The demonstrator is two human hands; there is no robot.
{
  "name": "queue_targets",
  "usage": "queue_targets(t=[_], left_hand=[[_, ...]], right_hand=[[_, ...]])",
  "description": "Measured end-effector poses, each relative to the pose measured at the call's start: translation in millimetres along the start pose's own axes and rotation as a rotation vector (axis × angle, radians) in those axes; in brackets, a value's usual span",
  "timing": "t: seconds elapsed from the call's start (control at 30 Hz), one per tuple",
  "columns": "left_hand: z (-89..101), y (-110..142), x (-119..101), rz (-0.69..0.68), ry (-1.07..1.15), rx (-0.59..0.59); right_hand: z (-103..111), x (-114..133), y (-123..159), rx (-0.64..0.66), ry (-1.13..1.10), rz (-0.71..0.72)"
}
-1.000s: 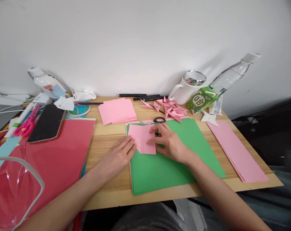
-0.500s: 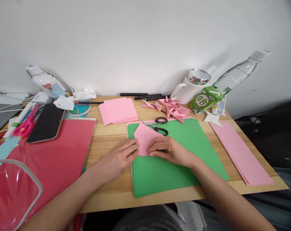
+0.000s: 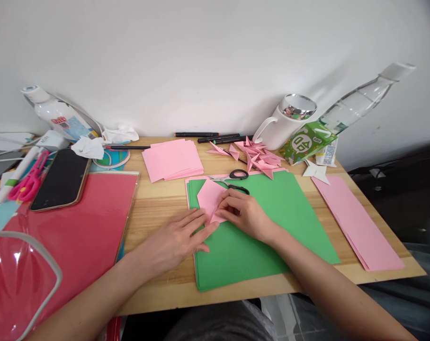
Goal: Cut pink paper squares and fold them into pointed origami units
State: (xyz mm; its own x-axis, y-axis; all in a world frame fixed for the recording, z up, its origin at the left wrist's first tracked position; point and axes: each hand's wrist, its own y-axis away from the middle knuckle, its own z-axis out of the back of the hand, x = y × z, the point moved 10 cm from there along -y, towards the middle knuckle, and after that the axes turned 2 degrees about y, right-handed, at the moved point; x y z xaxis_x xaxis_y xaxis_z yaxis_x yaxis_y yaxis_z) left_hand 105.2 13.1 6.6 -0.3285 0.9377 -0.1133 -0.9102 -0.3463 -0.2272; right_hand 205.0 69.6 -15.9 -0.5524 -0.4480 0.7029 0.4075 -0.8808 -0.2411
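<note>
A small pink paper piece [image 3: 210,197], partly folded, lies on a green sheet [image 3: 272,222] on the wooden desk [image 3: 158,208]. My left hand [image 3: 175,239] rests flat with fingers stretched out, its fingertips touching the paper's lower left edge. My right hand [image 3: 241,213] presses down on the paper's right side with bent fingers, pinching a fold. Black-handled scissors [image 3: 236,180] lie just behind my right hand on the green sheet.
A stack of pink squares [image 3: 172,158] and a heap of folded pink pieces [image 3: 257,158] lie behind. Markers [image 3: 215,137], a white mug [image 3: 286,121], a green carton [image 3: 305,142] and a bottle [image 3: 360,99] stand at the back. Pink strips [image 3: 357,222] lie right; red folder [image 3: 76,232], phone [image 3: 60,179] left.
The pink paper has been folded smaller, from a square with a flap to a pointed shape. My right hand slid down over the fold, uncovering the scissors; my left hand moved slightly right.
</note>
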Motion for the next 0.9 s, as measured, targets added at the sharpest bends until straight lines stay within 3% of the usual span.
queue_targets(t=[0.17, 0.4, 0.9], left_hand=[[-8.1, -1.5, -2.5, 0.014, -0.016, 0.052], [-13.7, -2.1, -0.9, 0.025, -0.016, 0.093], [-19.0, 0.9, 3.2, 0.076, 0.015, 0.119]], right_hand=[[4.6, -1.0, -1.0, -0.034, -0.009, -0.021], [7.8, -3.7, 0.1, 0.072, -0.064, -0.072], [6.7, -7.9, -0.1, -0.067, -0.042, -0.129]])
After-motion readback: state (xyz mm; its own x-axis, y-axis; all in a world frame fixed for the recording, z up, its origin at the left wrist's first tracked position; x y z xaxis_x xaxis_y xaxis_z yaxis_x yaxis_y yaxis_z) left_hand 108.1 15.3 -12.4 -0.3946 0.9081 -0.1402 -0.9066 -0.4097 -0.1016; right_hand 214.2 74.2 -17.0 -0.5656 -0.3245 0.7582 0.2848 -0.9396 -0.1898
